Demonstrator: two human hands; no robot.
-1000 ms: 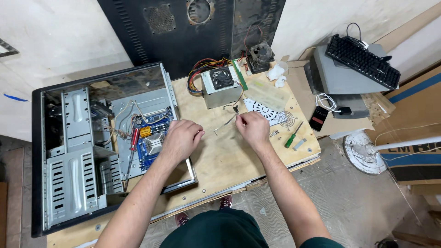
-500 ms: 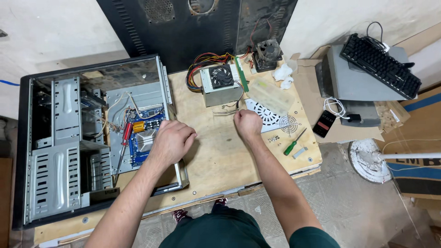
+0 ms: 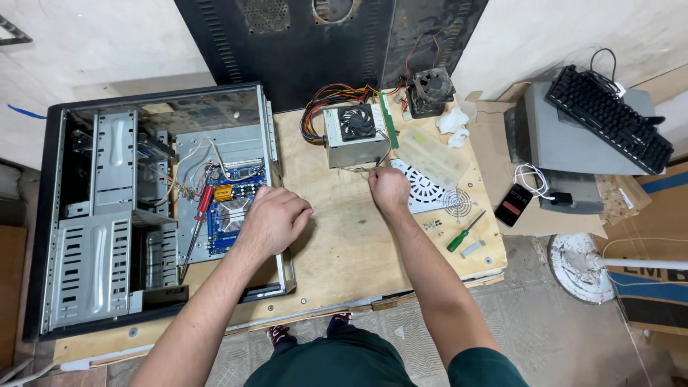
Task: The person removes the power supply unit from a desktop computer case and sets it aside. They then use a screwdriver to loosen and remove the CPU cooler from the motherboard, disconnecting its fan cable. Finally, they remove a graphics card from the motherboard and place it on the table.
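Note:
My left hand (image 3: 274, 219) is a loose fist resting on the right rim of the open computer case (image 3: 93, 215), just over the blue motherboard (image 3: 231, 215). My right hand (image 3: 389, 189) sits on the wooden bench top (image 3: 344, 244) with its fingers pinched on a thin wire (image 3: 360, 170) that lies in front of the grey power supply (image 3: 355, 134). A white perforated plate (image 3: 430, 195) lies right beside this hand.
A red-handled screwdriver (image 3: 201, 209) lies inside the case. Coloured cables (image 3: 324, 97), a green memory stick (image 3: 388, 118), a cooler fan (image 3: 431, 89) and a green screwdriver (image 3: 466, 231) are on the bench. A keyboard (image 3: 609, 118) and phone (image 3: 514, 204) lie to the right.
Both hands have stayed almost where they were, the left on the case rim and the right by the power supply. Only the view has shifted slightly.

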